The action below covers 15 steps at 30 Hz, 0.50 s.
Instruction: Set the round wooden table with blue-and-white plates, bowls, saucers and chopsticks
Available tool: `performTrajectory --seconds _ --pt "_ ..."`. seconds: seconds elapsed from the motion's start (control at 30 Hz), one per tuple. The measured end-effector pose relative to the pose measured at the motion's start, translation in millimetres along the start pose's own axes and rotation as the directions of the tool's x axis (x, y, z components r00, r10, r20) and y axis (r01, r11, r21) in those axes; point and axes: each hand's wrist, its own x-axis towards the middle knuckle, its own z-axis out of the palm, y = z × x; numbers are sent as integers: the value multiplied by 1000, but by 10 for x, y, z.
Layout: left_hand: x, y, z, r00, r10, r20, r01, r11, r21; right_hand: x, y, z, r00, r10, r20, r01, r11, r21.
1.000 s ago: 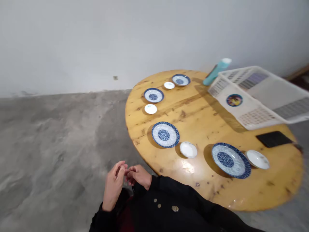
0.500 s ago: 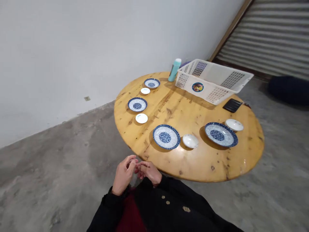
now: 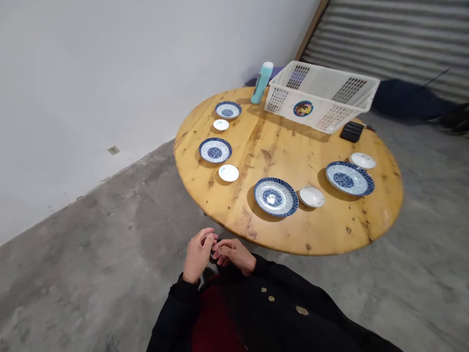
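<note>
My left hand (image 3: 199, 254) and my right hand (image 3: 234, 254) hover in front of my body, just off the near edge of the round wooden table (image 3: 271, 156). Their loosely bent fingers point at each other, with a small gap between the fingertips. Both look open, and I see nothing in either. Closest to them on the table is a blue-rimmed plate (image 3: 276, 197), with a small white bowl (image 3: 311, 197) at its right. To the left lie a small white dish (image 3: 228, 173) and another blue-rimmed plate (image 3: 215, 150).
A white plastic basket (image 3: 322, 107) stands at the back beside a turquoise bottle (image 3: 262, 83). Near the basket lies a black object (image 3: 351, 131). Farther right, a blue-rimmed plate (image 3: 350, 179) sits by a small bowl (image 3: 362, 160); one more plate (image 3: 228, 110) and dish (image 3: 221, 125) are back left.
The view has shifted, so the hands appear slightly farther right and the table's back higher up. My fingertips, together before, have drawn slightly apart. The dishes stay in place.
</note>
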Motion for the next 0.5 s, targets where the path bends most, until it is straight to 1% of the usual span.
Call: performTrajectory --seconds 0.1,0.2,0.3,0.37,0.43,0.5 --pt "333 -12 -103 999 6 50 -7 1000 20 265 -109 -20 999 11 -33 -10 999 46" --pt "694 67 -266 998 -12 66 7 997 74 620 -286 2 998 17 -66 -10 994 110" --pt "1072 233 -455 998 -32 58 24 991 132 963 -524 44 997 23 -68 -10 984 177" --pt "1327 362 -558 999 -27 42 20 988 151 1135 -687 48 998 24 -66 -9 977 215" --pt "1577 484 -625 1000 -15 26 11 987 158 1238 -832 13 996 24 -83 -3 969 246" --pt "1816 587 -660 1000 -10 26 6 988 153 1267 -950 -60 993 11 -115 22 959 281"
